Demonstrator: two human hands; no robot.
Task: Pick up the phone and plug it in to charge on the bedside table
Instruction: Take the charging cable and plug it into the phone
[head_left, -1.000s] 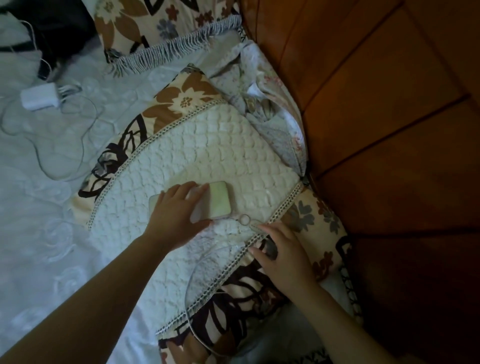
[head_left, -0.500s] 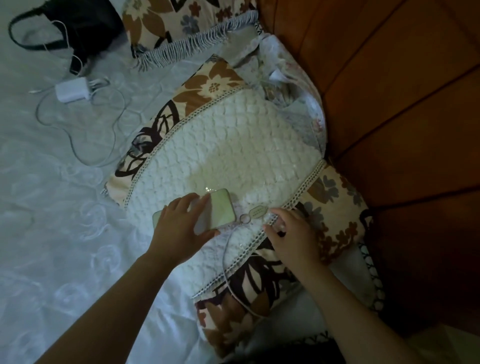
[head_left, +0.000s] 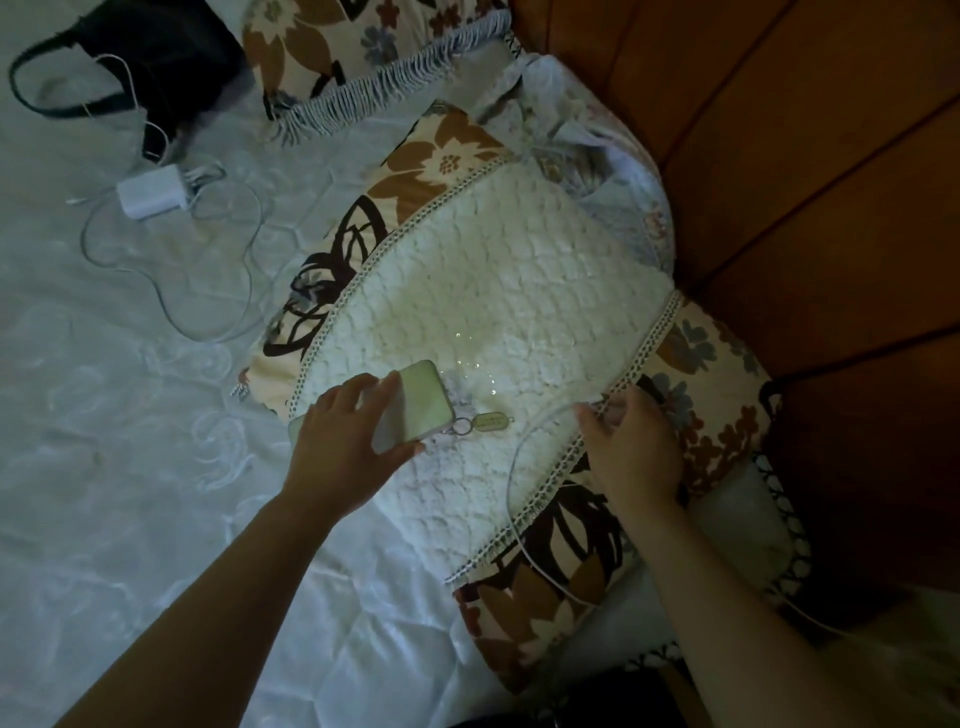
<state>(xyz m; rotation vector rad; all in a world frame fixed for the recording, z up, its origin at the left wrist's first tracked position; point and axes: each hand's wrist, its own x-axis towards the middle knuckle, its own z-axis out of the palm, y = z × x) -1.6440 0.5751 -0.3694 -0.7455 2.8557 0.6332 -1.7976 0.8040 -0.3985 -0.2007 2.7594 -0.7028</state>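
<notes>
Left hand (head_left: 349, 447): clamped on phone (head_left: 415, 402), fingers over top edge, thumb under, likely to lift it.
Phone: lay on white pillow (head_left: 519, 291), keyring tag (head_left: 491, 421) trailing off its corner.
Right hand (head_left: 631, 447): pinched charging cable (head_left: 514, 467) end near pillow trim, probably staged for plugging.
Bedside table: not identifiable.

Dim, bluish indoor light; soft overall; wide-angle bending at edges; corners murky.
</notes>
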